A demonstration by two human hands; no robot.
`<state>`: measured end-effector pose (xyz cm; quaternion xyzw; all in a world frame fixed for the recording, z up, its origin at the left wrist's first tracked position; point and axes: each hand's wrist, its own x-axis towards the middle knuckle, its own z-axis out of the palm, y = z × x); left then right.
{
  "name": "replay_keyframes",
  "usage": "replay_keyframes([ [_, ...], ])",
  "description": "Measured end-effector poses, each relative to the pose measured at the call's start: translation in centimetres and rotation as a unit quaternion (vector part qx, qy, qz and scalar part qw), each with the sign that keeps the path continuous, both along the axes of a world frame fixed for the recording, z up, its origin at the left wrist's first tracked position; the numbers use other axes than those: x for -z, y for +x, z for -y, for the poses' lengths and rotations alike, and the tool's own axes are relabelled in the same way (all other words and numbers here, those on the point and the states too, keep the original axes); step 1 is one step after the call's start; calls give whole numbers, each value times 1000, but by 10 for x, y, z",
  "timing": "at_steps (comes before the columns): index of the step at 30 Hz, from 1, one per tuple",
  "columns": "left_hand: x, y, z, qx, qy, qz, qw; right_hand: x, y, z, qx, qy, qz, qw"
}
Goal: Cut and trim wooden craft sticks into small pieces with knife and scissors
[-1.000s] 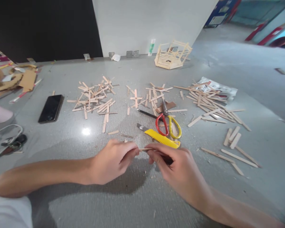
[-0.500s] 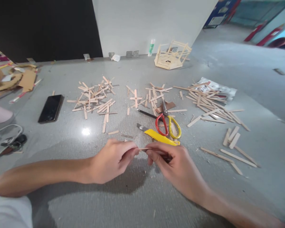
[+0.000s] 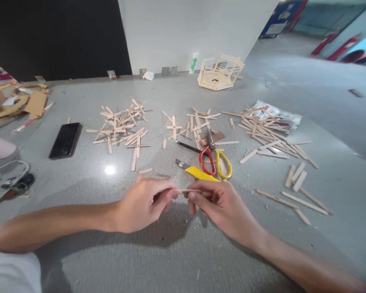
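A thin wooden stick (image 3: 187,191) spans the small gap between my two hands, low over the grey table (image 3: 134,260). My left hand (image 3: 148,203) pinches its left end between thumb and fingers. The right part is gripped by my right hand (image 3: 215,203), whose fingertips hide some of it. Just beyond my right hand lie a yellow cutter (image 3: 199,173) with its blade pointing left and scissors (image 3: 212,150) with one red and one yellow handle. A black pen (image 3: 187,146) lies beside the scissors.
Wooden sticks lie in piles at the left (image 3: 118,126), middle and right (image 3: 271,130). A stick frame (image 3: 216,83) and a glue tube (image 3: 193,63) stand at the back. A phone (image 3: 65,140), cable (image 3: 6,167) and cardboard scraps (image 3: 35,103) are at the left.
My right hand's fingers have shifted slightly, and a little more of the stick shows between the hands. My left hand stays nearly in place, still pinching.
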<state>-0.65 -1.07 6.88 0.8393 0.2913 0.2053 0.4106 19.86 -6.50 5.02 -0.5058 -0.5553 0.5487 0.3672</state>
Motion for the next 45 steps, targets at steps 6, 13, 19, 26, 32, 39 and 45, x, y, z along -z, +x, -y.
replay_keyframes([
  [6,2,0,1,-3,2,5,1000,3,1,-3,-15,-41,-38,998],
  [13,2,0,1,-8,3,6,1000,5,0,-4,-14,-47,-54,997],
  [19,0,1,1,-10,-4,4,1000,6,-1,-5,-18,-60,-77,995],
  [26,2,0,0,-13,-3,10,1000,8,-2,-5,-15,-63,-92,994],
  [32,2,1,2,-18,-12,17,1000,13,-3,-5,-8,-52,-96,994],
  [39,3,1,2,-25,-34,24,999,14,-6,-5,5,-32,-95,995],
  [45,5,1,2,-28,-45,28,998,17,-7,-3,7,-29,-104,994],
])
